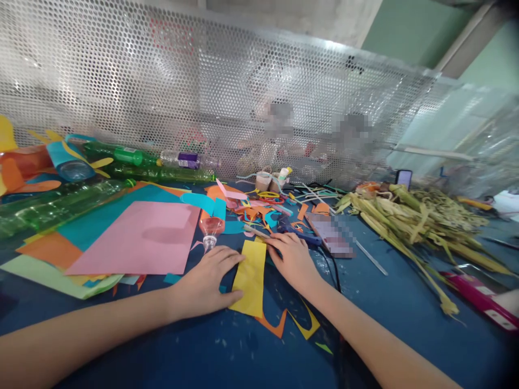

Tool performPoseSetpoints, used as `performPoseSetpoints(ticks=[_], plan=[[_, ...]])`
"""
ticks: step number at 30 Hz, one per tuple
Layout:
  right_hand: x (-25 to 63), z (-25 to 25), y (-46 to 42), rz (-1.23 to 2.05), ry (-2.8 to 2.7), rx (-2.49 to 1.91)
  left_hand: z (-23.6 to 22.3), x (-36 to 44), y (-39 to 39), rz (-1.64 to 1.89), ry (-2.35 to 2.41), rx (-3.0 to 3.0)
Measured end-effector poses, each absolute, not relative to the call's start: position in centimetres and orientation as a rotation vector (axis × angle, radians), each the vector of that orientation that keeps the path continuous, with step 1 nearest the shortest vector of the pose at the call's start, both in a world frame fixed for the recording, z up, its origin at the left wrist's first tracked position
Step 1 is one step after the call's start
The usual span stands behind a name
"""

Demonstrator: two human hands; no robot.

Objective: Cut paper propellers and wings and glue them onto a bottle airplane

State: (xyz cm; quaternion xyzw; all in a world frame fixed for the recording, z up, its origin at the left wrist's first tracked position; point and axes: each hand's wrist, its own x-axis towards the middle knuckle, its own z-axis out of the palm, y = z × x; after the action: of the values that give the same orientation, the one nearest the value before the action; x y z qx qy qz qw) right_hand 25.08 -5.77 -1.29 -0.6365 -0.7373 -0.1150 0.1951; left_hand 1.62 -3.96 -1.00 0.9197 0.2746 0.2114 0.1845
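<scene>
A yellow paper strip (249, 281) lies lengthwise on the blue table between my hands. My left hand (208, 278) rests along its left edge, thumb and forefinger apart, their tips touching the paper. At the strip's far right corner, my right hand (294, 259) has its fingers closed around the near end of a slim pale stick (256, 231); its exact kind is unclear. Beyond my left hand stands a cut bottle top (211, 227), neck down, with orange and blue paper on it. A blue glue gun (304, 233) lies just past my right hand.
Stacked coloured sheets, topped by pink paper (141, 243), lie left, before plastic bottles (65, 205). Paper scraps (271, 208) litter the middle. A phone (330, 235), dried husks (405, 216) and a magenta object (480, 297) lie right. Perforated clear sheeting (227, 92) hangs behind.
</scene>
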Motion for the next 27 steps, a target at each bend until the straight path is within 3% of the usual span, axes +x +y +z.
performPoseSetpoints(ticks=[16, 27], plan=[[24.8, -1.1, -5.4, -0.155, -2.151, -1.636, -0.4, 1.4, -4.0, 0.657, 0.588, 2.52], [24.8, -0.3, -4.4, -0.141, -2.033, -1.523, -1.2, 1.6, -3.1, 0.897, 0.781, 2.047]])
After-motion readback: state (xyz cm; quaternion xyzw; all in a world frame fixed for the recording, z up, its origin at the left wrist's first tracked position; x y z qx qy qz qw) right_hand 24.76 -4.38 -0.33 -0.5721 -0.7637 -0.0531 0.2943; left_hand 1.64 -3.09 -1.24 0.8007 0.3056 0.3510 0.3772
